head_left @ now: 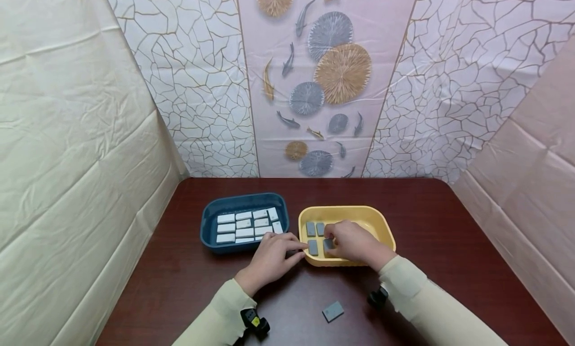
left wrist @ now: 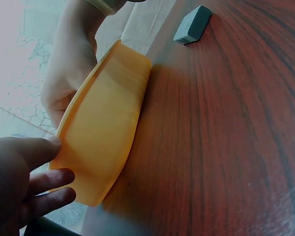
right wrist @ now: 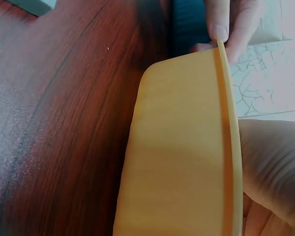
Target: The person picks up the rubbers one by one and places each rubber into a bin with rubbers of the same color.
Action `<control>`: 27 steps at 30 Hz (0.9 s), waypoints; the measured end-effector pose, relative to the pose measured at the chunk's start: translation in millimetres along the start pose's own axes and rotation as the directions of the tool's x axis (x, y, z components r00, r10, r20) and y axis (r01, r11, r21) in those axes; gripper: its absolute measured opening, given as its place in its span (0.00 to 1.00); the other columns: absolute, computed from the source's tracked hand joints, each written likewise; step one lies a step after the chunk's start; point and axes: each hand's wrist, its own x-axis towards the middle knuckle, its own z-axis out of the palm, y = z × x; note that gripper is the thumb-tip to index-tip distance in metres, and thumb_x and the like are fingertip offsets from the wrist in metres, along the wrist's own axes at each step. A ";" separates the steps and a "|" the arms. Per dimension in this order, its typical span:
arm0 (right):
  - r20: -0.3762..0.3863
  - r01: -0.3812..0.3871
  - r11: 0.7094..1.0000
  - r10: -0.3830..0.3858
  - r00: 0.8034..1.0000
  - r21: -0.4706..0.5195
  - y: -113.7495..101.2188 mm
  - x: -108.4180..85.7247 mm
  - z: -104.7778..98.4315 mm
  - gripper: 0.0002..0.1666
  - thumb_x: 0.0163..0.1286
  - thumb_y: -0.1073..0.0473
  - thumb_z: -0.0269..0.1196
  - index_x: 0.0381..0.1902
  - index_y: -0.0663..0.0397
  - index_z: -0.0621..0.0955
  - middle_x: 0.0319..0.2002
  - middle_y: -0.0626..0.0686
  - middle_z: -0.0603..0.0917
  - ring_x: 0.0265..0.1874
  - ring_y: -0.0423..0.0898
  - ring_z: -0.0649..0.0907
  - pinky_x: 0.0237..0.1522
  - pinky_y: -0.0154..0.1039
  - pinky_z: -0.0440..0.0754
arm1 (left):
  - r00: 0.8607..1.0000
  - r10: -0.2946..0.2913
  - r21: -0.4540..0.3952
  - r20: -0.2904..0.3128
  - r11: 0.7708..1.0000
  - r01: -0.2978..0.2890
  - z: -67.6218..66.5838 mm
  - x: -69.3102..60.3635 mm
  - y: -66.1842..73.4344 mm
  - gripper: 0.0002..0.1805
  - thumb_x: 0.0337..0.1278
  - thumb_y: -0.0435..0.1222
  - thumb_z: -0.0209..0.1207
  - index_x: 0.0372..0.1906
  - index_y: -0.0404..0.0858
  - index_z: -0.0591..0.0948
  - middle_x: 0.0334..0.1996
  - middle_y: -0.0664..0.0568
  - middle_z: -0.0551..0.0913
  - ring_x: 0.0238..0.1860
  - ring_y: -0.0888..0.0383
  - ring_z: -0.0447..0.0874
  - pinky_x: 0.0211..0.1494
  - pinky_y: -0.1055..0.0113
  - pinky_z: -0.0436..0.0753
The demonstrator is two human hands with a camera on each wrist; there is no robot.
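Note:
My left hand (head_left: 275,258) reaches the left end of a yellow tray (head_left: 382,225), and its fingertips grip the rim there. Inside that tray, my right hand (head_left: 355,241) holds a small grey rectangular block (head_left: 328,245) low, near the tray floor. Beside it lie three other grey blocks, one of them at the front left (head_left: 312,247). In the right wrist view the tray wall (right wrist: 182,142) hides the right fingertips, while the left fingers (right wrist: 218,24) show at the rim's corner.
A dark blue tray (head_left: 206,226) to the left holds several white blocks (head_left: 226,228) in rows. One loose grey block (head_left: 333,311) lies on the dark red wood table (head_left: 305,291) in front of the yellow tray. Patterned cloth (head_left: 202,86) hangs behind the table.

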 end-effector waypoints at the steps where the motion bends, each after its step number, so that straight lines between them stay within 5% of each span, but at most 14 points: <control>1: 0.004 0.011 1.000 -0.011 1.000 0.001 0.4 1.1 0.4 0.15 0.65 0.56 0.82 0.41 0.51 0.86 0.31 0.45 0.84 0.27 0.41 0.78 0.33 0.41 0.80 | 1.000 0.000 0.001 -0.001 1.000 0.000 -0.1 -0.1 0.0 0.16 0.81 0.52 0.63 0.64 0.58 0.91 0.50 0.67 0.87 0.47 0.65 0.84 0.55 0.57 0.71; 12: -0.004 0.076 0.997 -0.076 0.997 0.011 5.2 9.1 8.9 0.13 0.66 0.58 0.81 0.41 0.50 0.87 0.32 0.46 0.86 0.26 0.40 0.76 0.31 0.40 0.77 | 1.000 0.004 0.002 -0.006 1.000 -0.004 0.2 -0.5 0.1 0.17 0.81 0.53 0.63 0.64 0.58 0.91 0.51 0.68 0.87 0.48 0.65 0.84 0.54 0.57 0.71; 27: -0.009 0.028 0.999 -0.029 1.000 -0.029 4.7 9.2 13.4 0.14 0.65 0.51 0.82 0.43 0.46 0.89 0.33 0.41 0.85 0.26 0.39 0.77 0.32 0.41 0.79 | 1.000 0.003 0.002 -0.006 1.000 -0.003 0.2 -1.0 0.5 0.16 0.81 0.52 0.64 0.64 0.57 0.91 0.50 0.67 0.88 0.48 0.64 0.85 0.54 0.56 0.71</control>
